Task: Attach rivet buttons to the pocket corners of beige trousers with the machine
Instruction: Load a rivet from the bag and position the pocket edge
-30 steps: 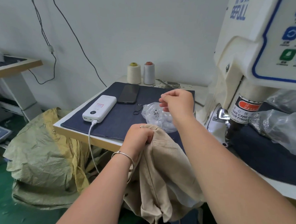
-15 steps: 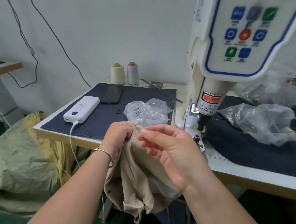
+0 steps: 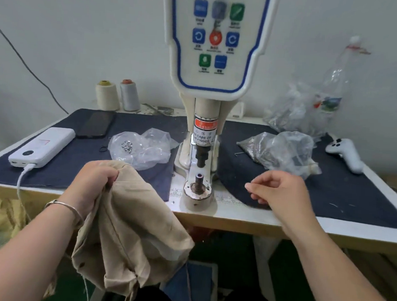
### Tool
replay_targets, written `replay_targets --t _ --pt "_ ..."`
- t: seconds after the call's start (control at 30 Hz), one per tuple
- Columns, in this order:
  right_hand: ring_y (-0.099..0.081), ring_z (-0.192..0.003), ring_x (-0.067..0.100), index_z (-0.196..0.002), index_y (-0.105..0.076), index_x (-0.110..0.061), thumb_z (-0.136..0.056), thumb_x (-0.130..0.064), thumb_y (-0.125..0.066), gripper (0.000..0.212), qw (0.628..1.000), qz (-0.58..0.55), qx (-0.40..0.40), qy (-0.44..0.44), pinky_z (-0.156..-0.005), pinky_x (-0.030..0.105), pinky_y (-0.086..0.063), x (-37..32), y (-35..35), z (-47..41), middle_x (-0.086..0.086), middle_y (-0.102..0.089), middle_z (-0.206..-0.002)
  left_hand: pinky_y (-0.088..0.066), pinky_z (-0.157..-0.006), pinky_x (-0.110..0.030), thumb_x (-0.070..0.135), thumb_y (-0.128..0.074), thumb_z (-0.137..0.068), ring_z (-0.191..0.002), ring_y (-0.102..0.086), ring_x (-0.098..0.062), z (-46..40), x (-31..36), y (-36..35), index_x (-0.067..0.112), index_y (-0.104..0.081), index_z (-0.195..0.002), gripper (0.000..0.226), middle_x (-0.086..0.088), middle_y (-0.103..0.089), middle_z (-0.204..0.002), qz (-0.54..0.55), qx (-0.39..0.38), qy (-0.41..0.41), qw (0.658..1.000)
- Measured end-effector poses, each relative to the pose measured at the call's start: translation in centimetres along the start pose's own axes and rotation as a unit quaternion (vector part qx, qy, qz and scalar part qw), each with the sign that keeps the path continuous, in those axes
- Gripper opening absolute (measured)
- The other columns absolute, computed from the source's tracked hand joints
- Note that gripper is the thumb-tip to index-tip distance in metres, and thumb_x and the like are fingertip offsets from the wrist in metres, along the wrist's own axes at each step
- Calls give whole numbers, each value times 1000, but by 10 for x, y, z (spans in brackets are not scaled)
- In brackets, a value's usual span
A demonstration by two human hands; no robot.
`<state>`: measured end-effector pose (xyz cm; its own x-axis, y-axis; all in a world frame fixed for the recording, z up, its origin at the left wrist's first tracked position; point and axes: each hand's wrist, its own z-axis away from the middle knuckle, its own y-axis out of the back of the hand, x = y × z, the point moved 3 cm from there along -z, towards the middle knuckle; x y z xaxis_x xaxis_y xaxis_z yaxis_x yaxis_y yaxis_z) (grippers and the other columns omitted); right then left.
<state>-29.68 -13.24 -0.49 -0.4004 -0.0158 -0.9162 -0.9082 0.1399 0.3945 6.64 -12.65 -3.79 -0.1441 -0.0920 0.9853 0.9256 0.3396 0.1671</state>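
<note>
The beige trousers [image 3: 131, 227] hang bunched over the table's front edge, and my left hand [image 3: 94, 179] grips their top fold just left of the rivet machine [image 3: 203, 132]. The machine's lower die [image 3: 199, 176] stands bare under the punch. My right hand [image 3: 282, 194] hovers to the right of the die, thumb and forefinger pinched together on something too small to make out. A clear bag of metal rivet buttons [image 3: 144, 147] lies behind the trousers.
On the dark cloth at left lie a white power bank [image 3: 41, 146] with its cable, a phone [image 3: 95, 124] and two thread cones [image 3: 107, 96]. At right sit more plastic bags [image 3: 282, 150], a white handheld controller [image 3: 344, 153] and a plastic bottle [image 3: 334, 88].
My right hand left the rivet bag, crossed in front of the trousers and now hovers right of the die. My view swung right, centring the machine. The left hand kept its grip.
</note>
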Motion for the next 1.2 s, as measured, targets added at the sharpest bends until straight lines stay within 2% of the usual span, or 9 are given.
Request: replay_targets --t 0.13,0.3,0.37,0.47,0.63,0.77,0.93,1.03,1.2 --pt "-63 -63 10 -65 -68 -22 -77 -15 -81 19 980 194 -31 38 -62 26 -49 10 5 -48 -5 -67 -60 -16 -42 -22 2 -40 -35 -48 -22 -12 3 24 -22 20 -31 -46 23 3 -24 -52 -37 -33 -46 998" --pt "-60 -78 12 -65 -63 -27 -81 -16 -76 23 902 388 -149 114 -67 22 -42 4 -6 -69 -12 -60 -73 -13 -45 -28 4 -39 -36 -52 -22 -14 4 13 -37 17 -31 -49 21 -2 -24 -55 -35 -21 -52 998" --pt "-61 -83 15 -71 -67 -24 -82 -14 -74 17 875 431 -180 126 -71 23 -42 1 -5 -73 -10 -59 -76 -10 -48 -31 3 -39 -35 -59 -20 -18 4 7 -33 11 -32 -55 22 -6 -21 -64 8 -11 -52 999" --pt "-64 -89 19 -84 -75 -16 -84 -8 -69 9 847 467 -210 146 -75 25 -47 -5 -5 -76 -4 -65 -86 -10 -44 -25 1 -39 -36 -54 -17 -14 2 2 -28 15 -30 -56 26 1 -19 -57 38 5 -37 999" --pt "-63 -92 21 -93 -75 -16 -87 -1 -56 25 818 500 -226 173 -84 31 -52 -3 -7 -75 -2 -67 -98 -9 -48 -30 2 -39 -37 -53 -14 -13 1 1 -28 19 -28 -52 26 5 -18 -54 42 9 -42 998" --pt "-55 -78 11 -97 -72 -17 -84 -1 -58 25 846 458 -211 172 -71 23 -42 0 -1 -77 -12 -57 -78 -9 -47 -30 2 -39 -37 -51 -15 -11 1 0 -28 25 -27 -46 28 8 -19 -51 49 9 -46 998" --pt "-55 -67 6 -88 -66 -19 -83 -1 -64 18 954 270 -62 119 -66 23 -48 17 22 -75 -7 -63 -75 -9 -46 -29 2 -39 -38 -49 -16 -10 0 -2 -27 24 -27 -46 27 9 -20 -50 49 3 -52 997" --pt "-55 -68 3 -86 -68 -22 -85 -8 -70 14 968 235 -37 84 -60 14 -38 38 26 -68 -8 -63 -77 -10 -42 -26 2 -39 -38 -46 -15 -9 0 -1 -28 26 -27 -45 27 10 -19 -49 50 3 -58 997" --pt "-52 -67 3 -88 -74 -26 -81 -18 -78 11 977 197 -35 69 -60 12 -35 49 21 -66 -12 -63 -77 -9 -46 -30 3 -40 -37 -50 -15 -11 -2 -4 -25 15 -28 -56 26 8 -19 -52 46 13 -56 997"
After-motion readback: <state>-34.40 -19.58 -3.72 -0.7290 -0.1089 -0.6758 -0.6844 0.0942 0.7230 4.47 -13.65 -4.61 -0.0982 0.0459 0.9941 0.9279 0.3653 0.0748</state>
